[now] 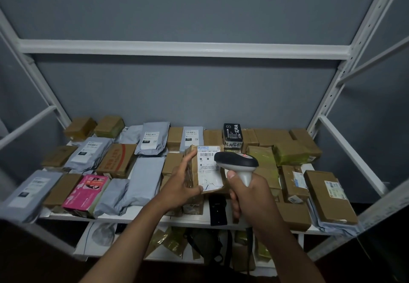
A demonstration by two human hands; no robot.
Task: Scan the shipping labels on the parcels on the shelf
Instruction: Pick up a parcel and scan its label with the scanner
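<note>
Scanning in progress: a small brown parcel [200, 169] is held tilted above the shelf [190, 220], its white shipping label [209, 167] turned up toward the camera. The label's long axis runs away from the person, with the barcode near its far end. The left hand [181, 183] grips the parcel from its left side, fingers [188, 161] laid along the left edge and thumb hooked over the near corner of the label. The right hand [247, 196] is clenched around the grip of a handheld barcode scanner [238, 164], thumb on the front of the handle. The scanner head sits just right of the label and overlaps its right edge; whether it touches the parcel cannot be told. The decisive relation is that the barcode lies just left of and slightly beyond the scanner's nose, so the next move likely calls for swinging the head leftward or tilting the parcel to face it. The right hand is nearer the barcode. Beyond both hands, the shelf carries many other parcels: grey mailer bags [152, 141] to the left, a pink packet [88, 192] near left, a black box [232, 137] ahead, and brown cartons [327, 194] to the right.
</note>
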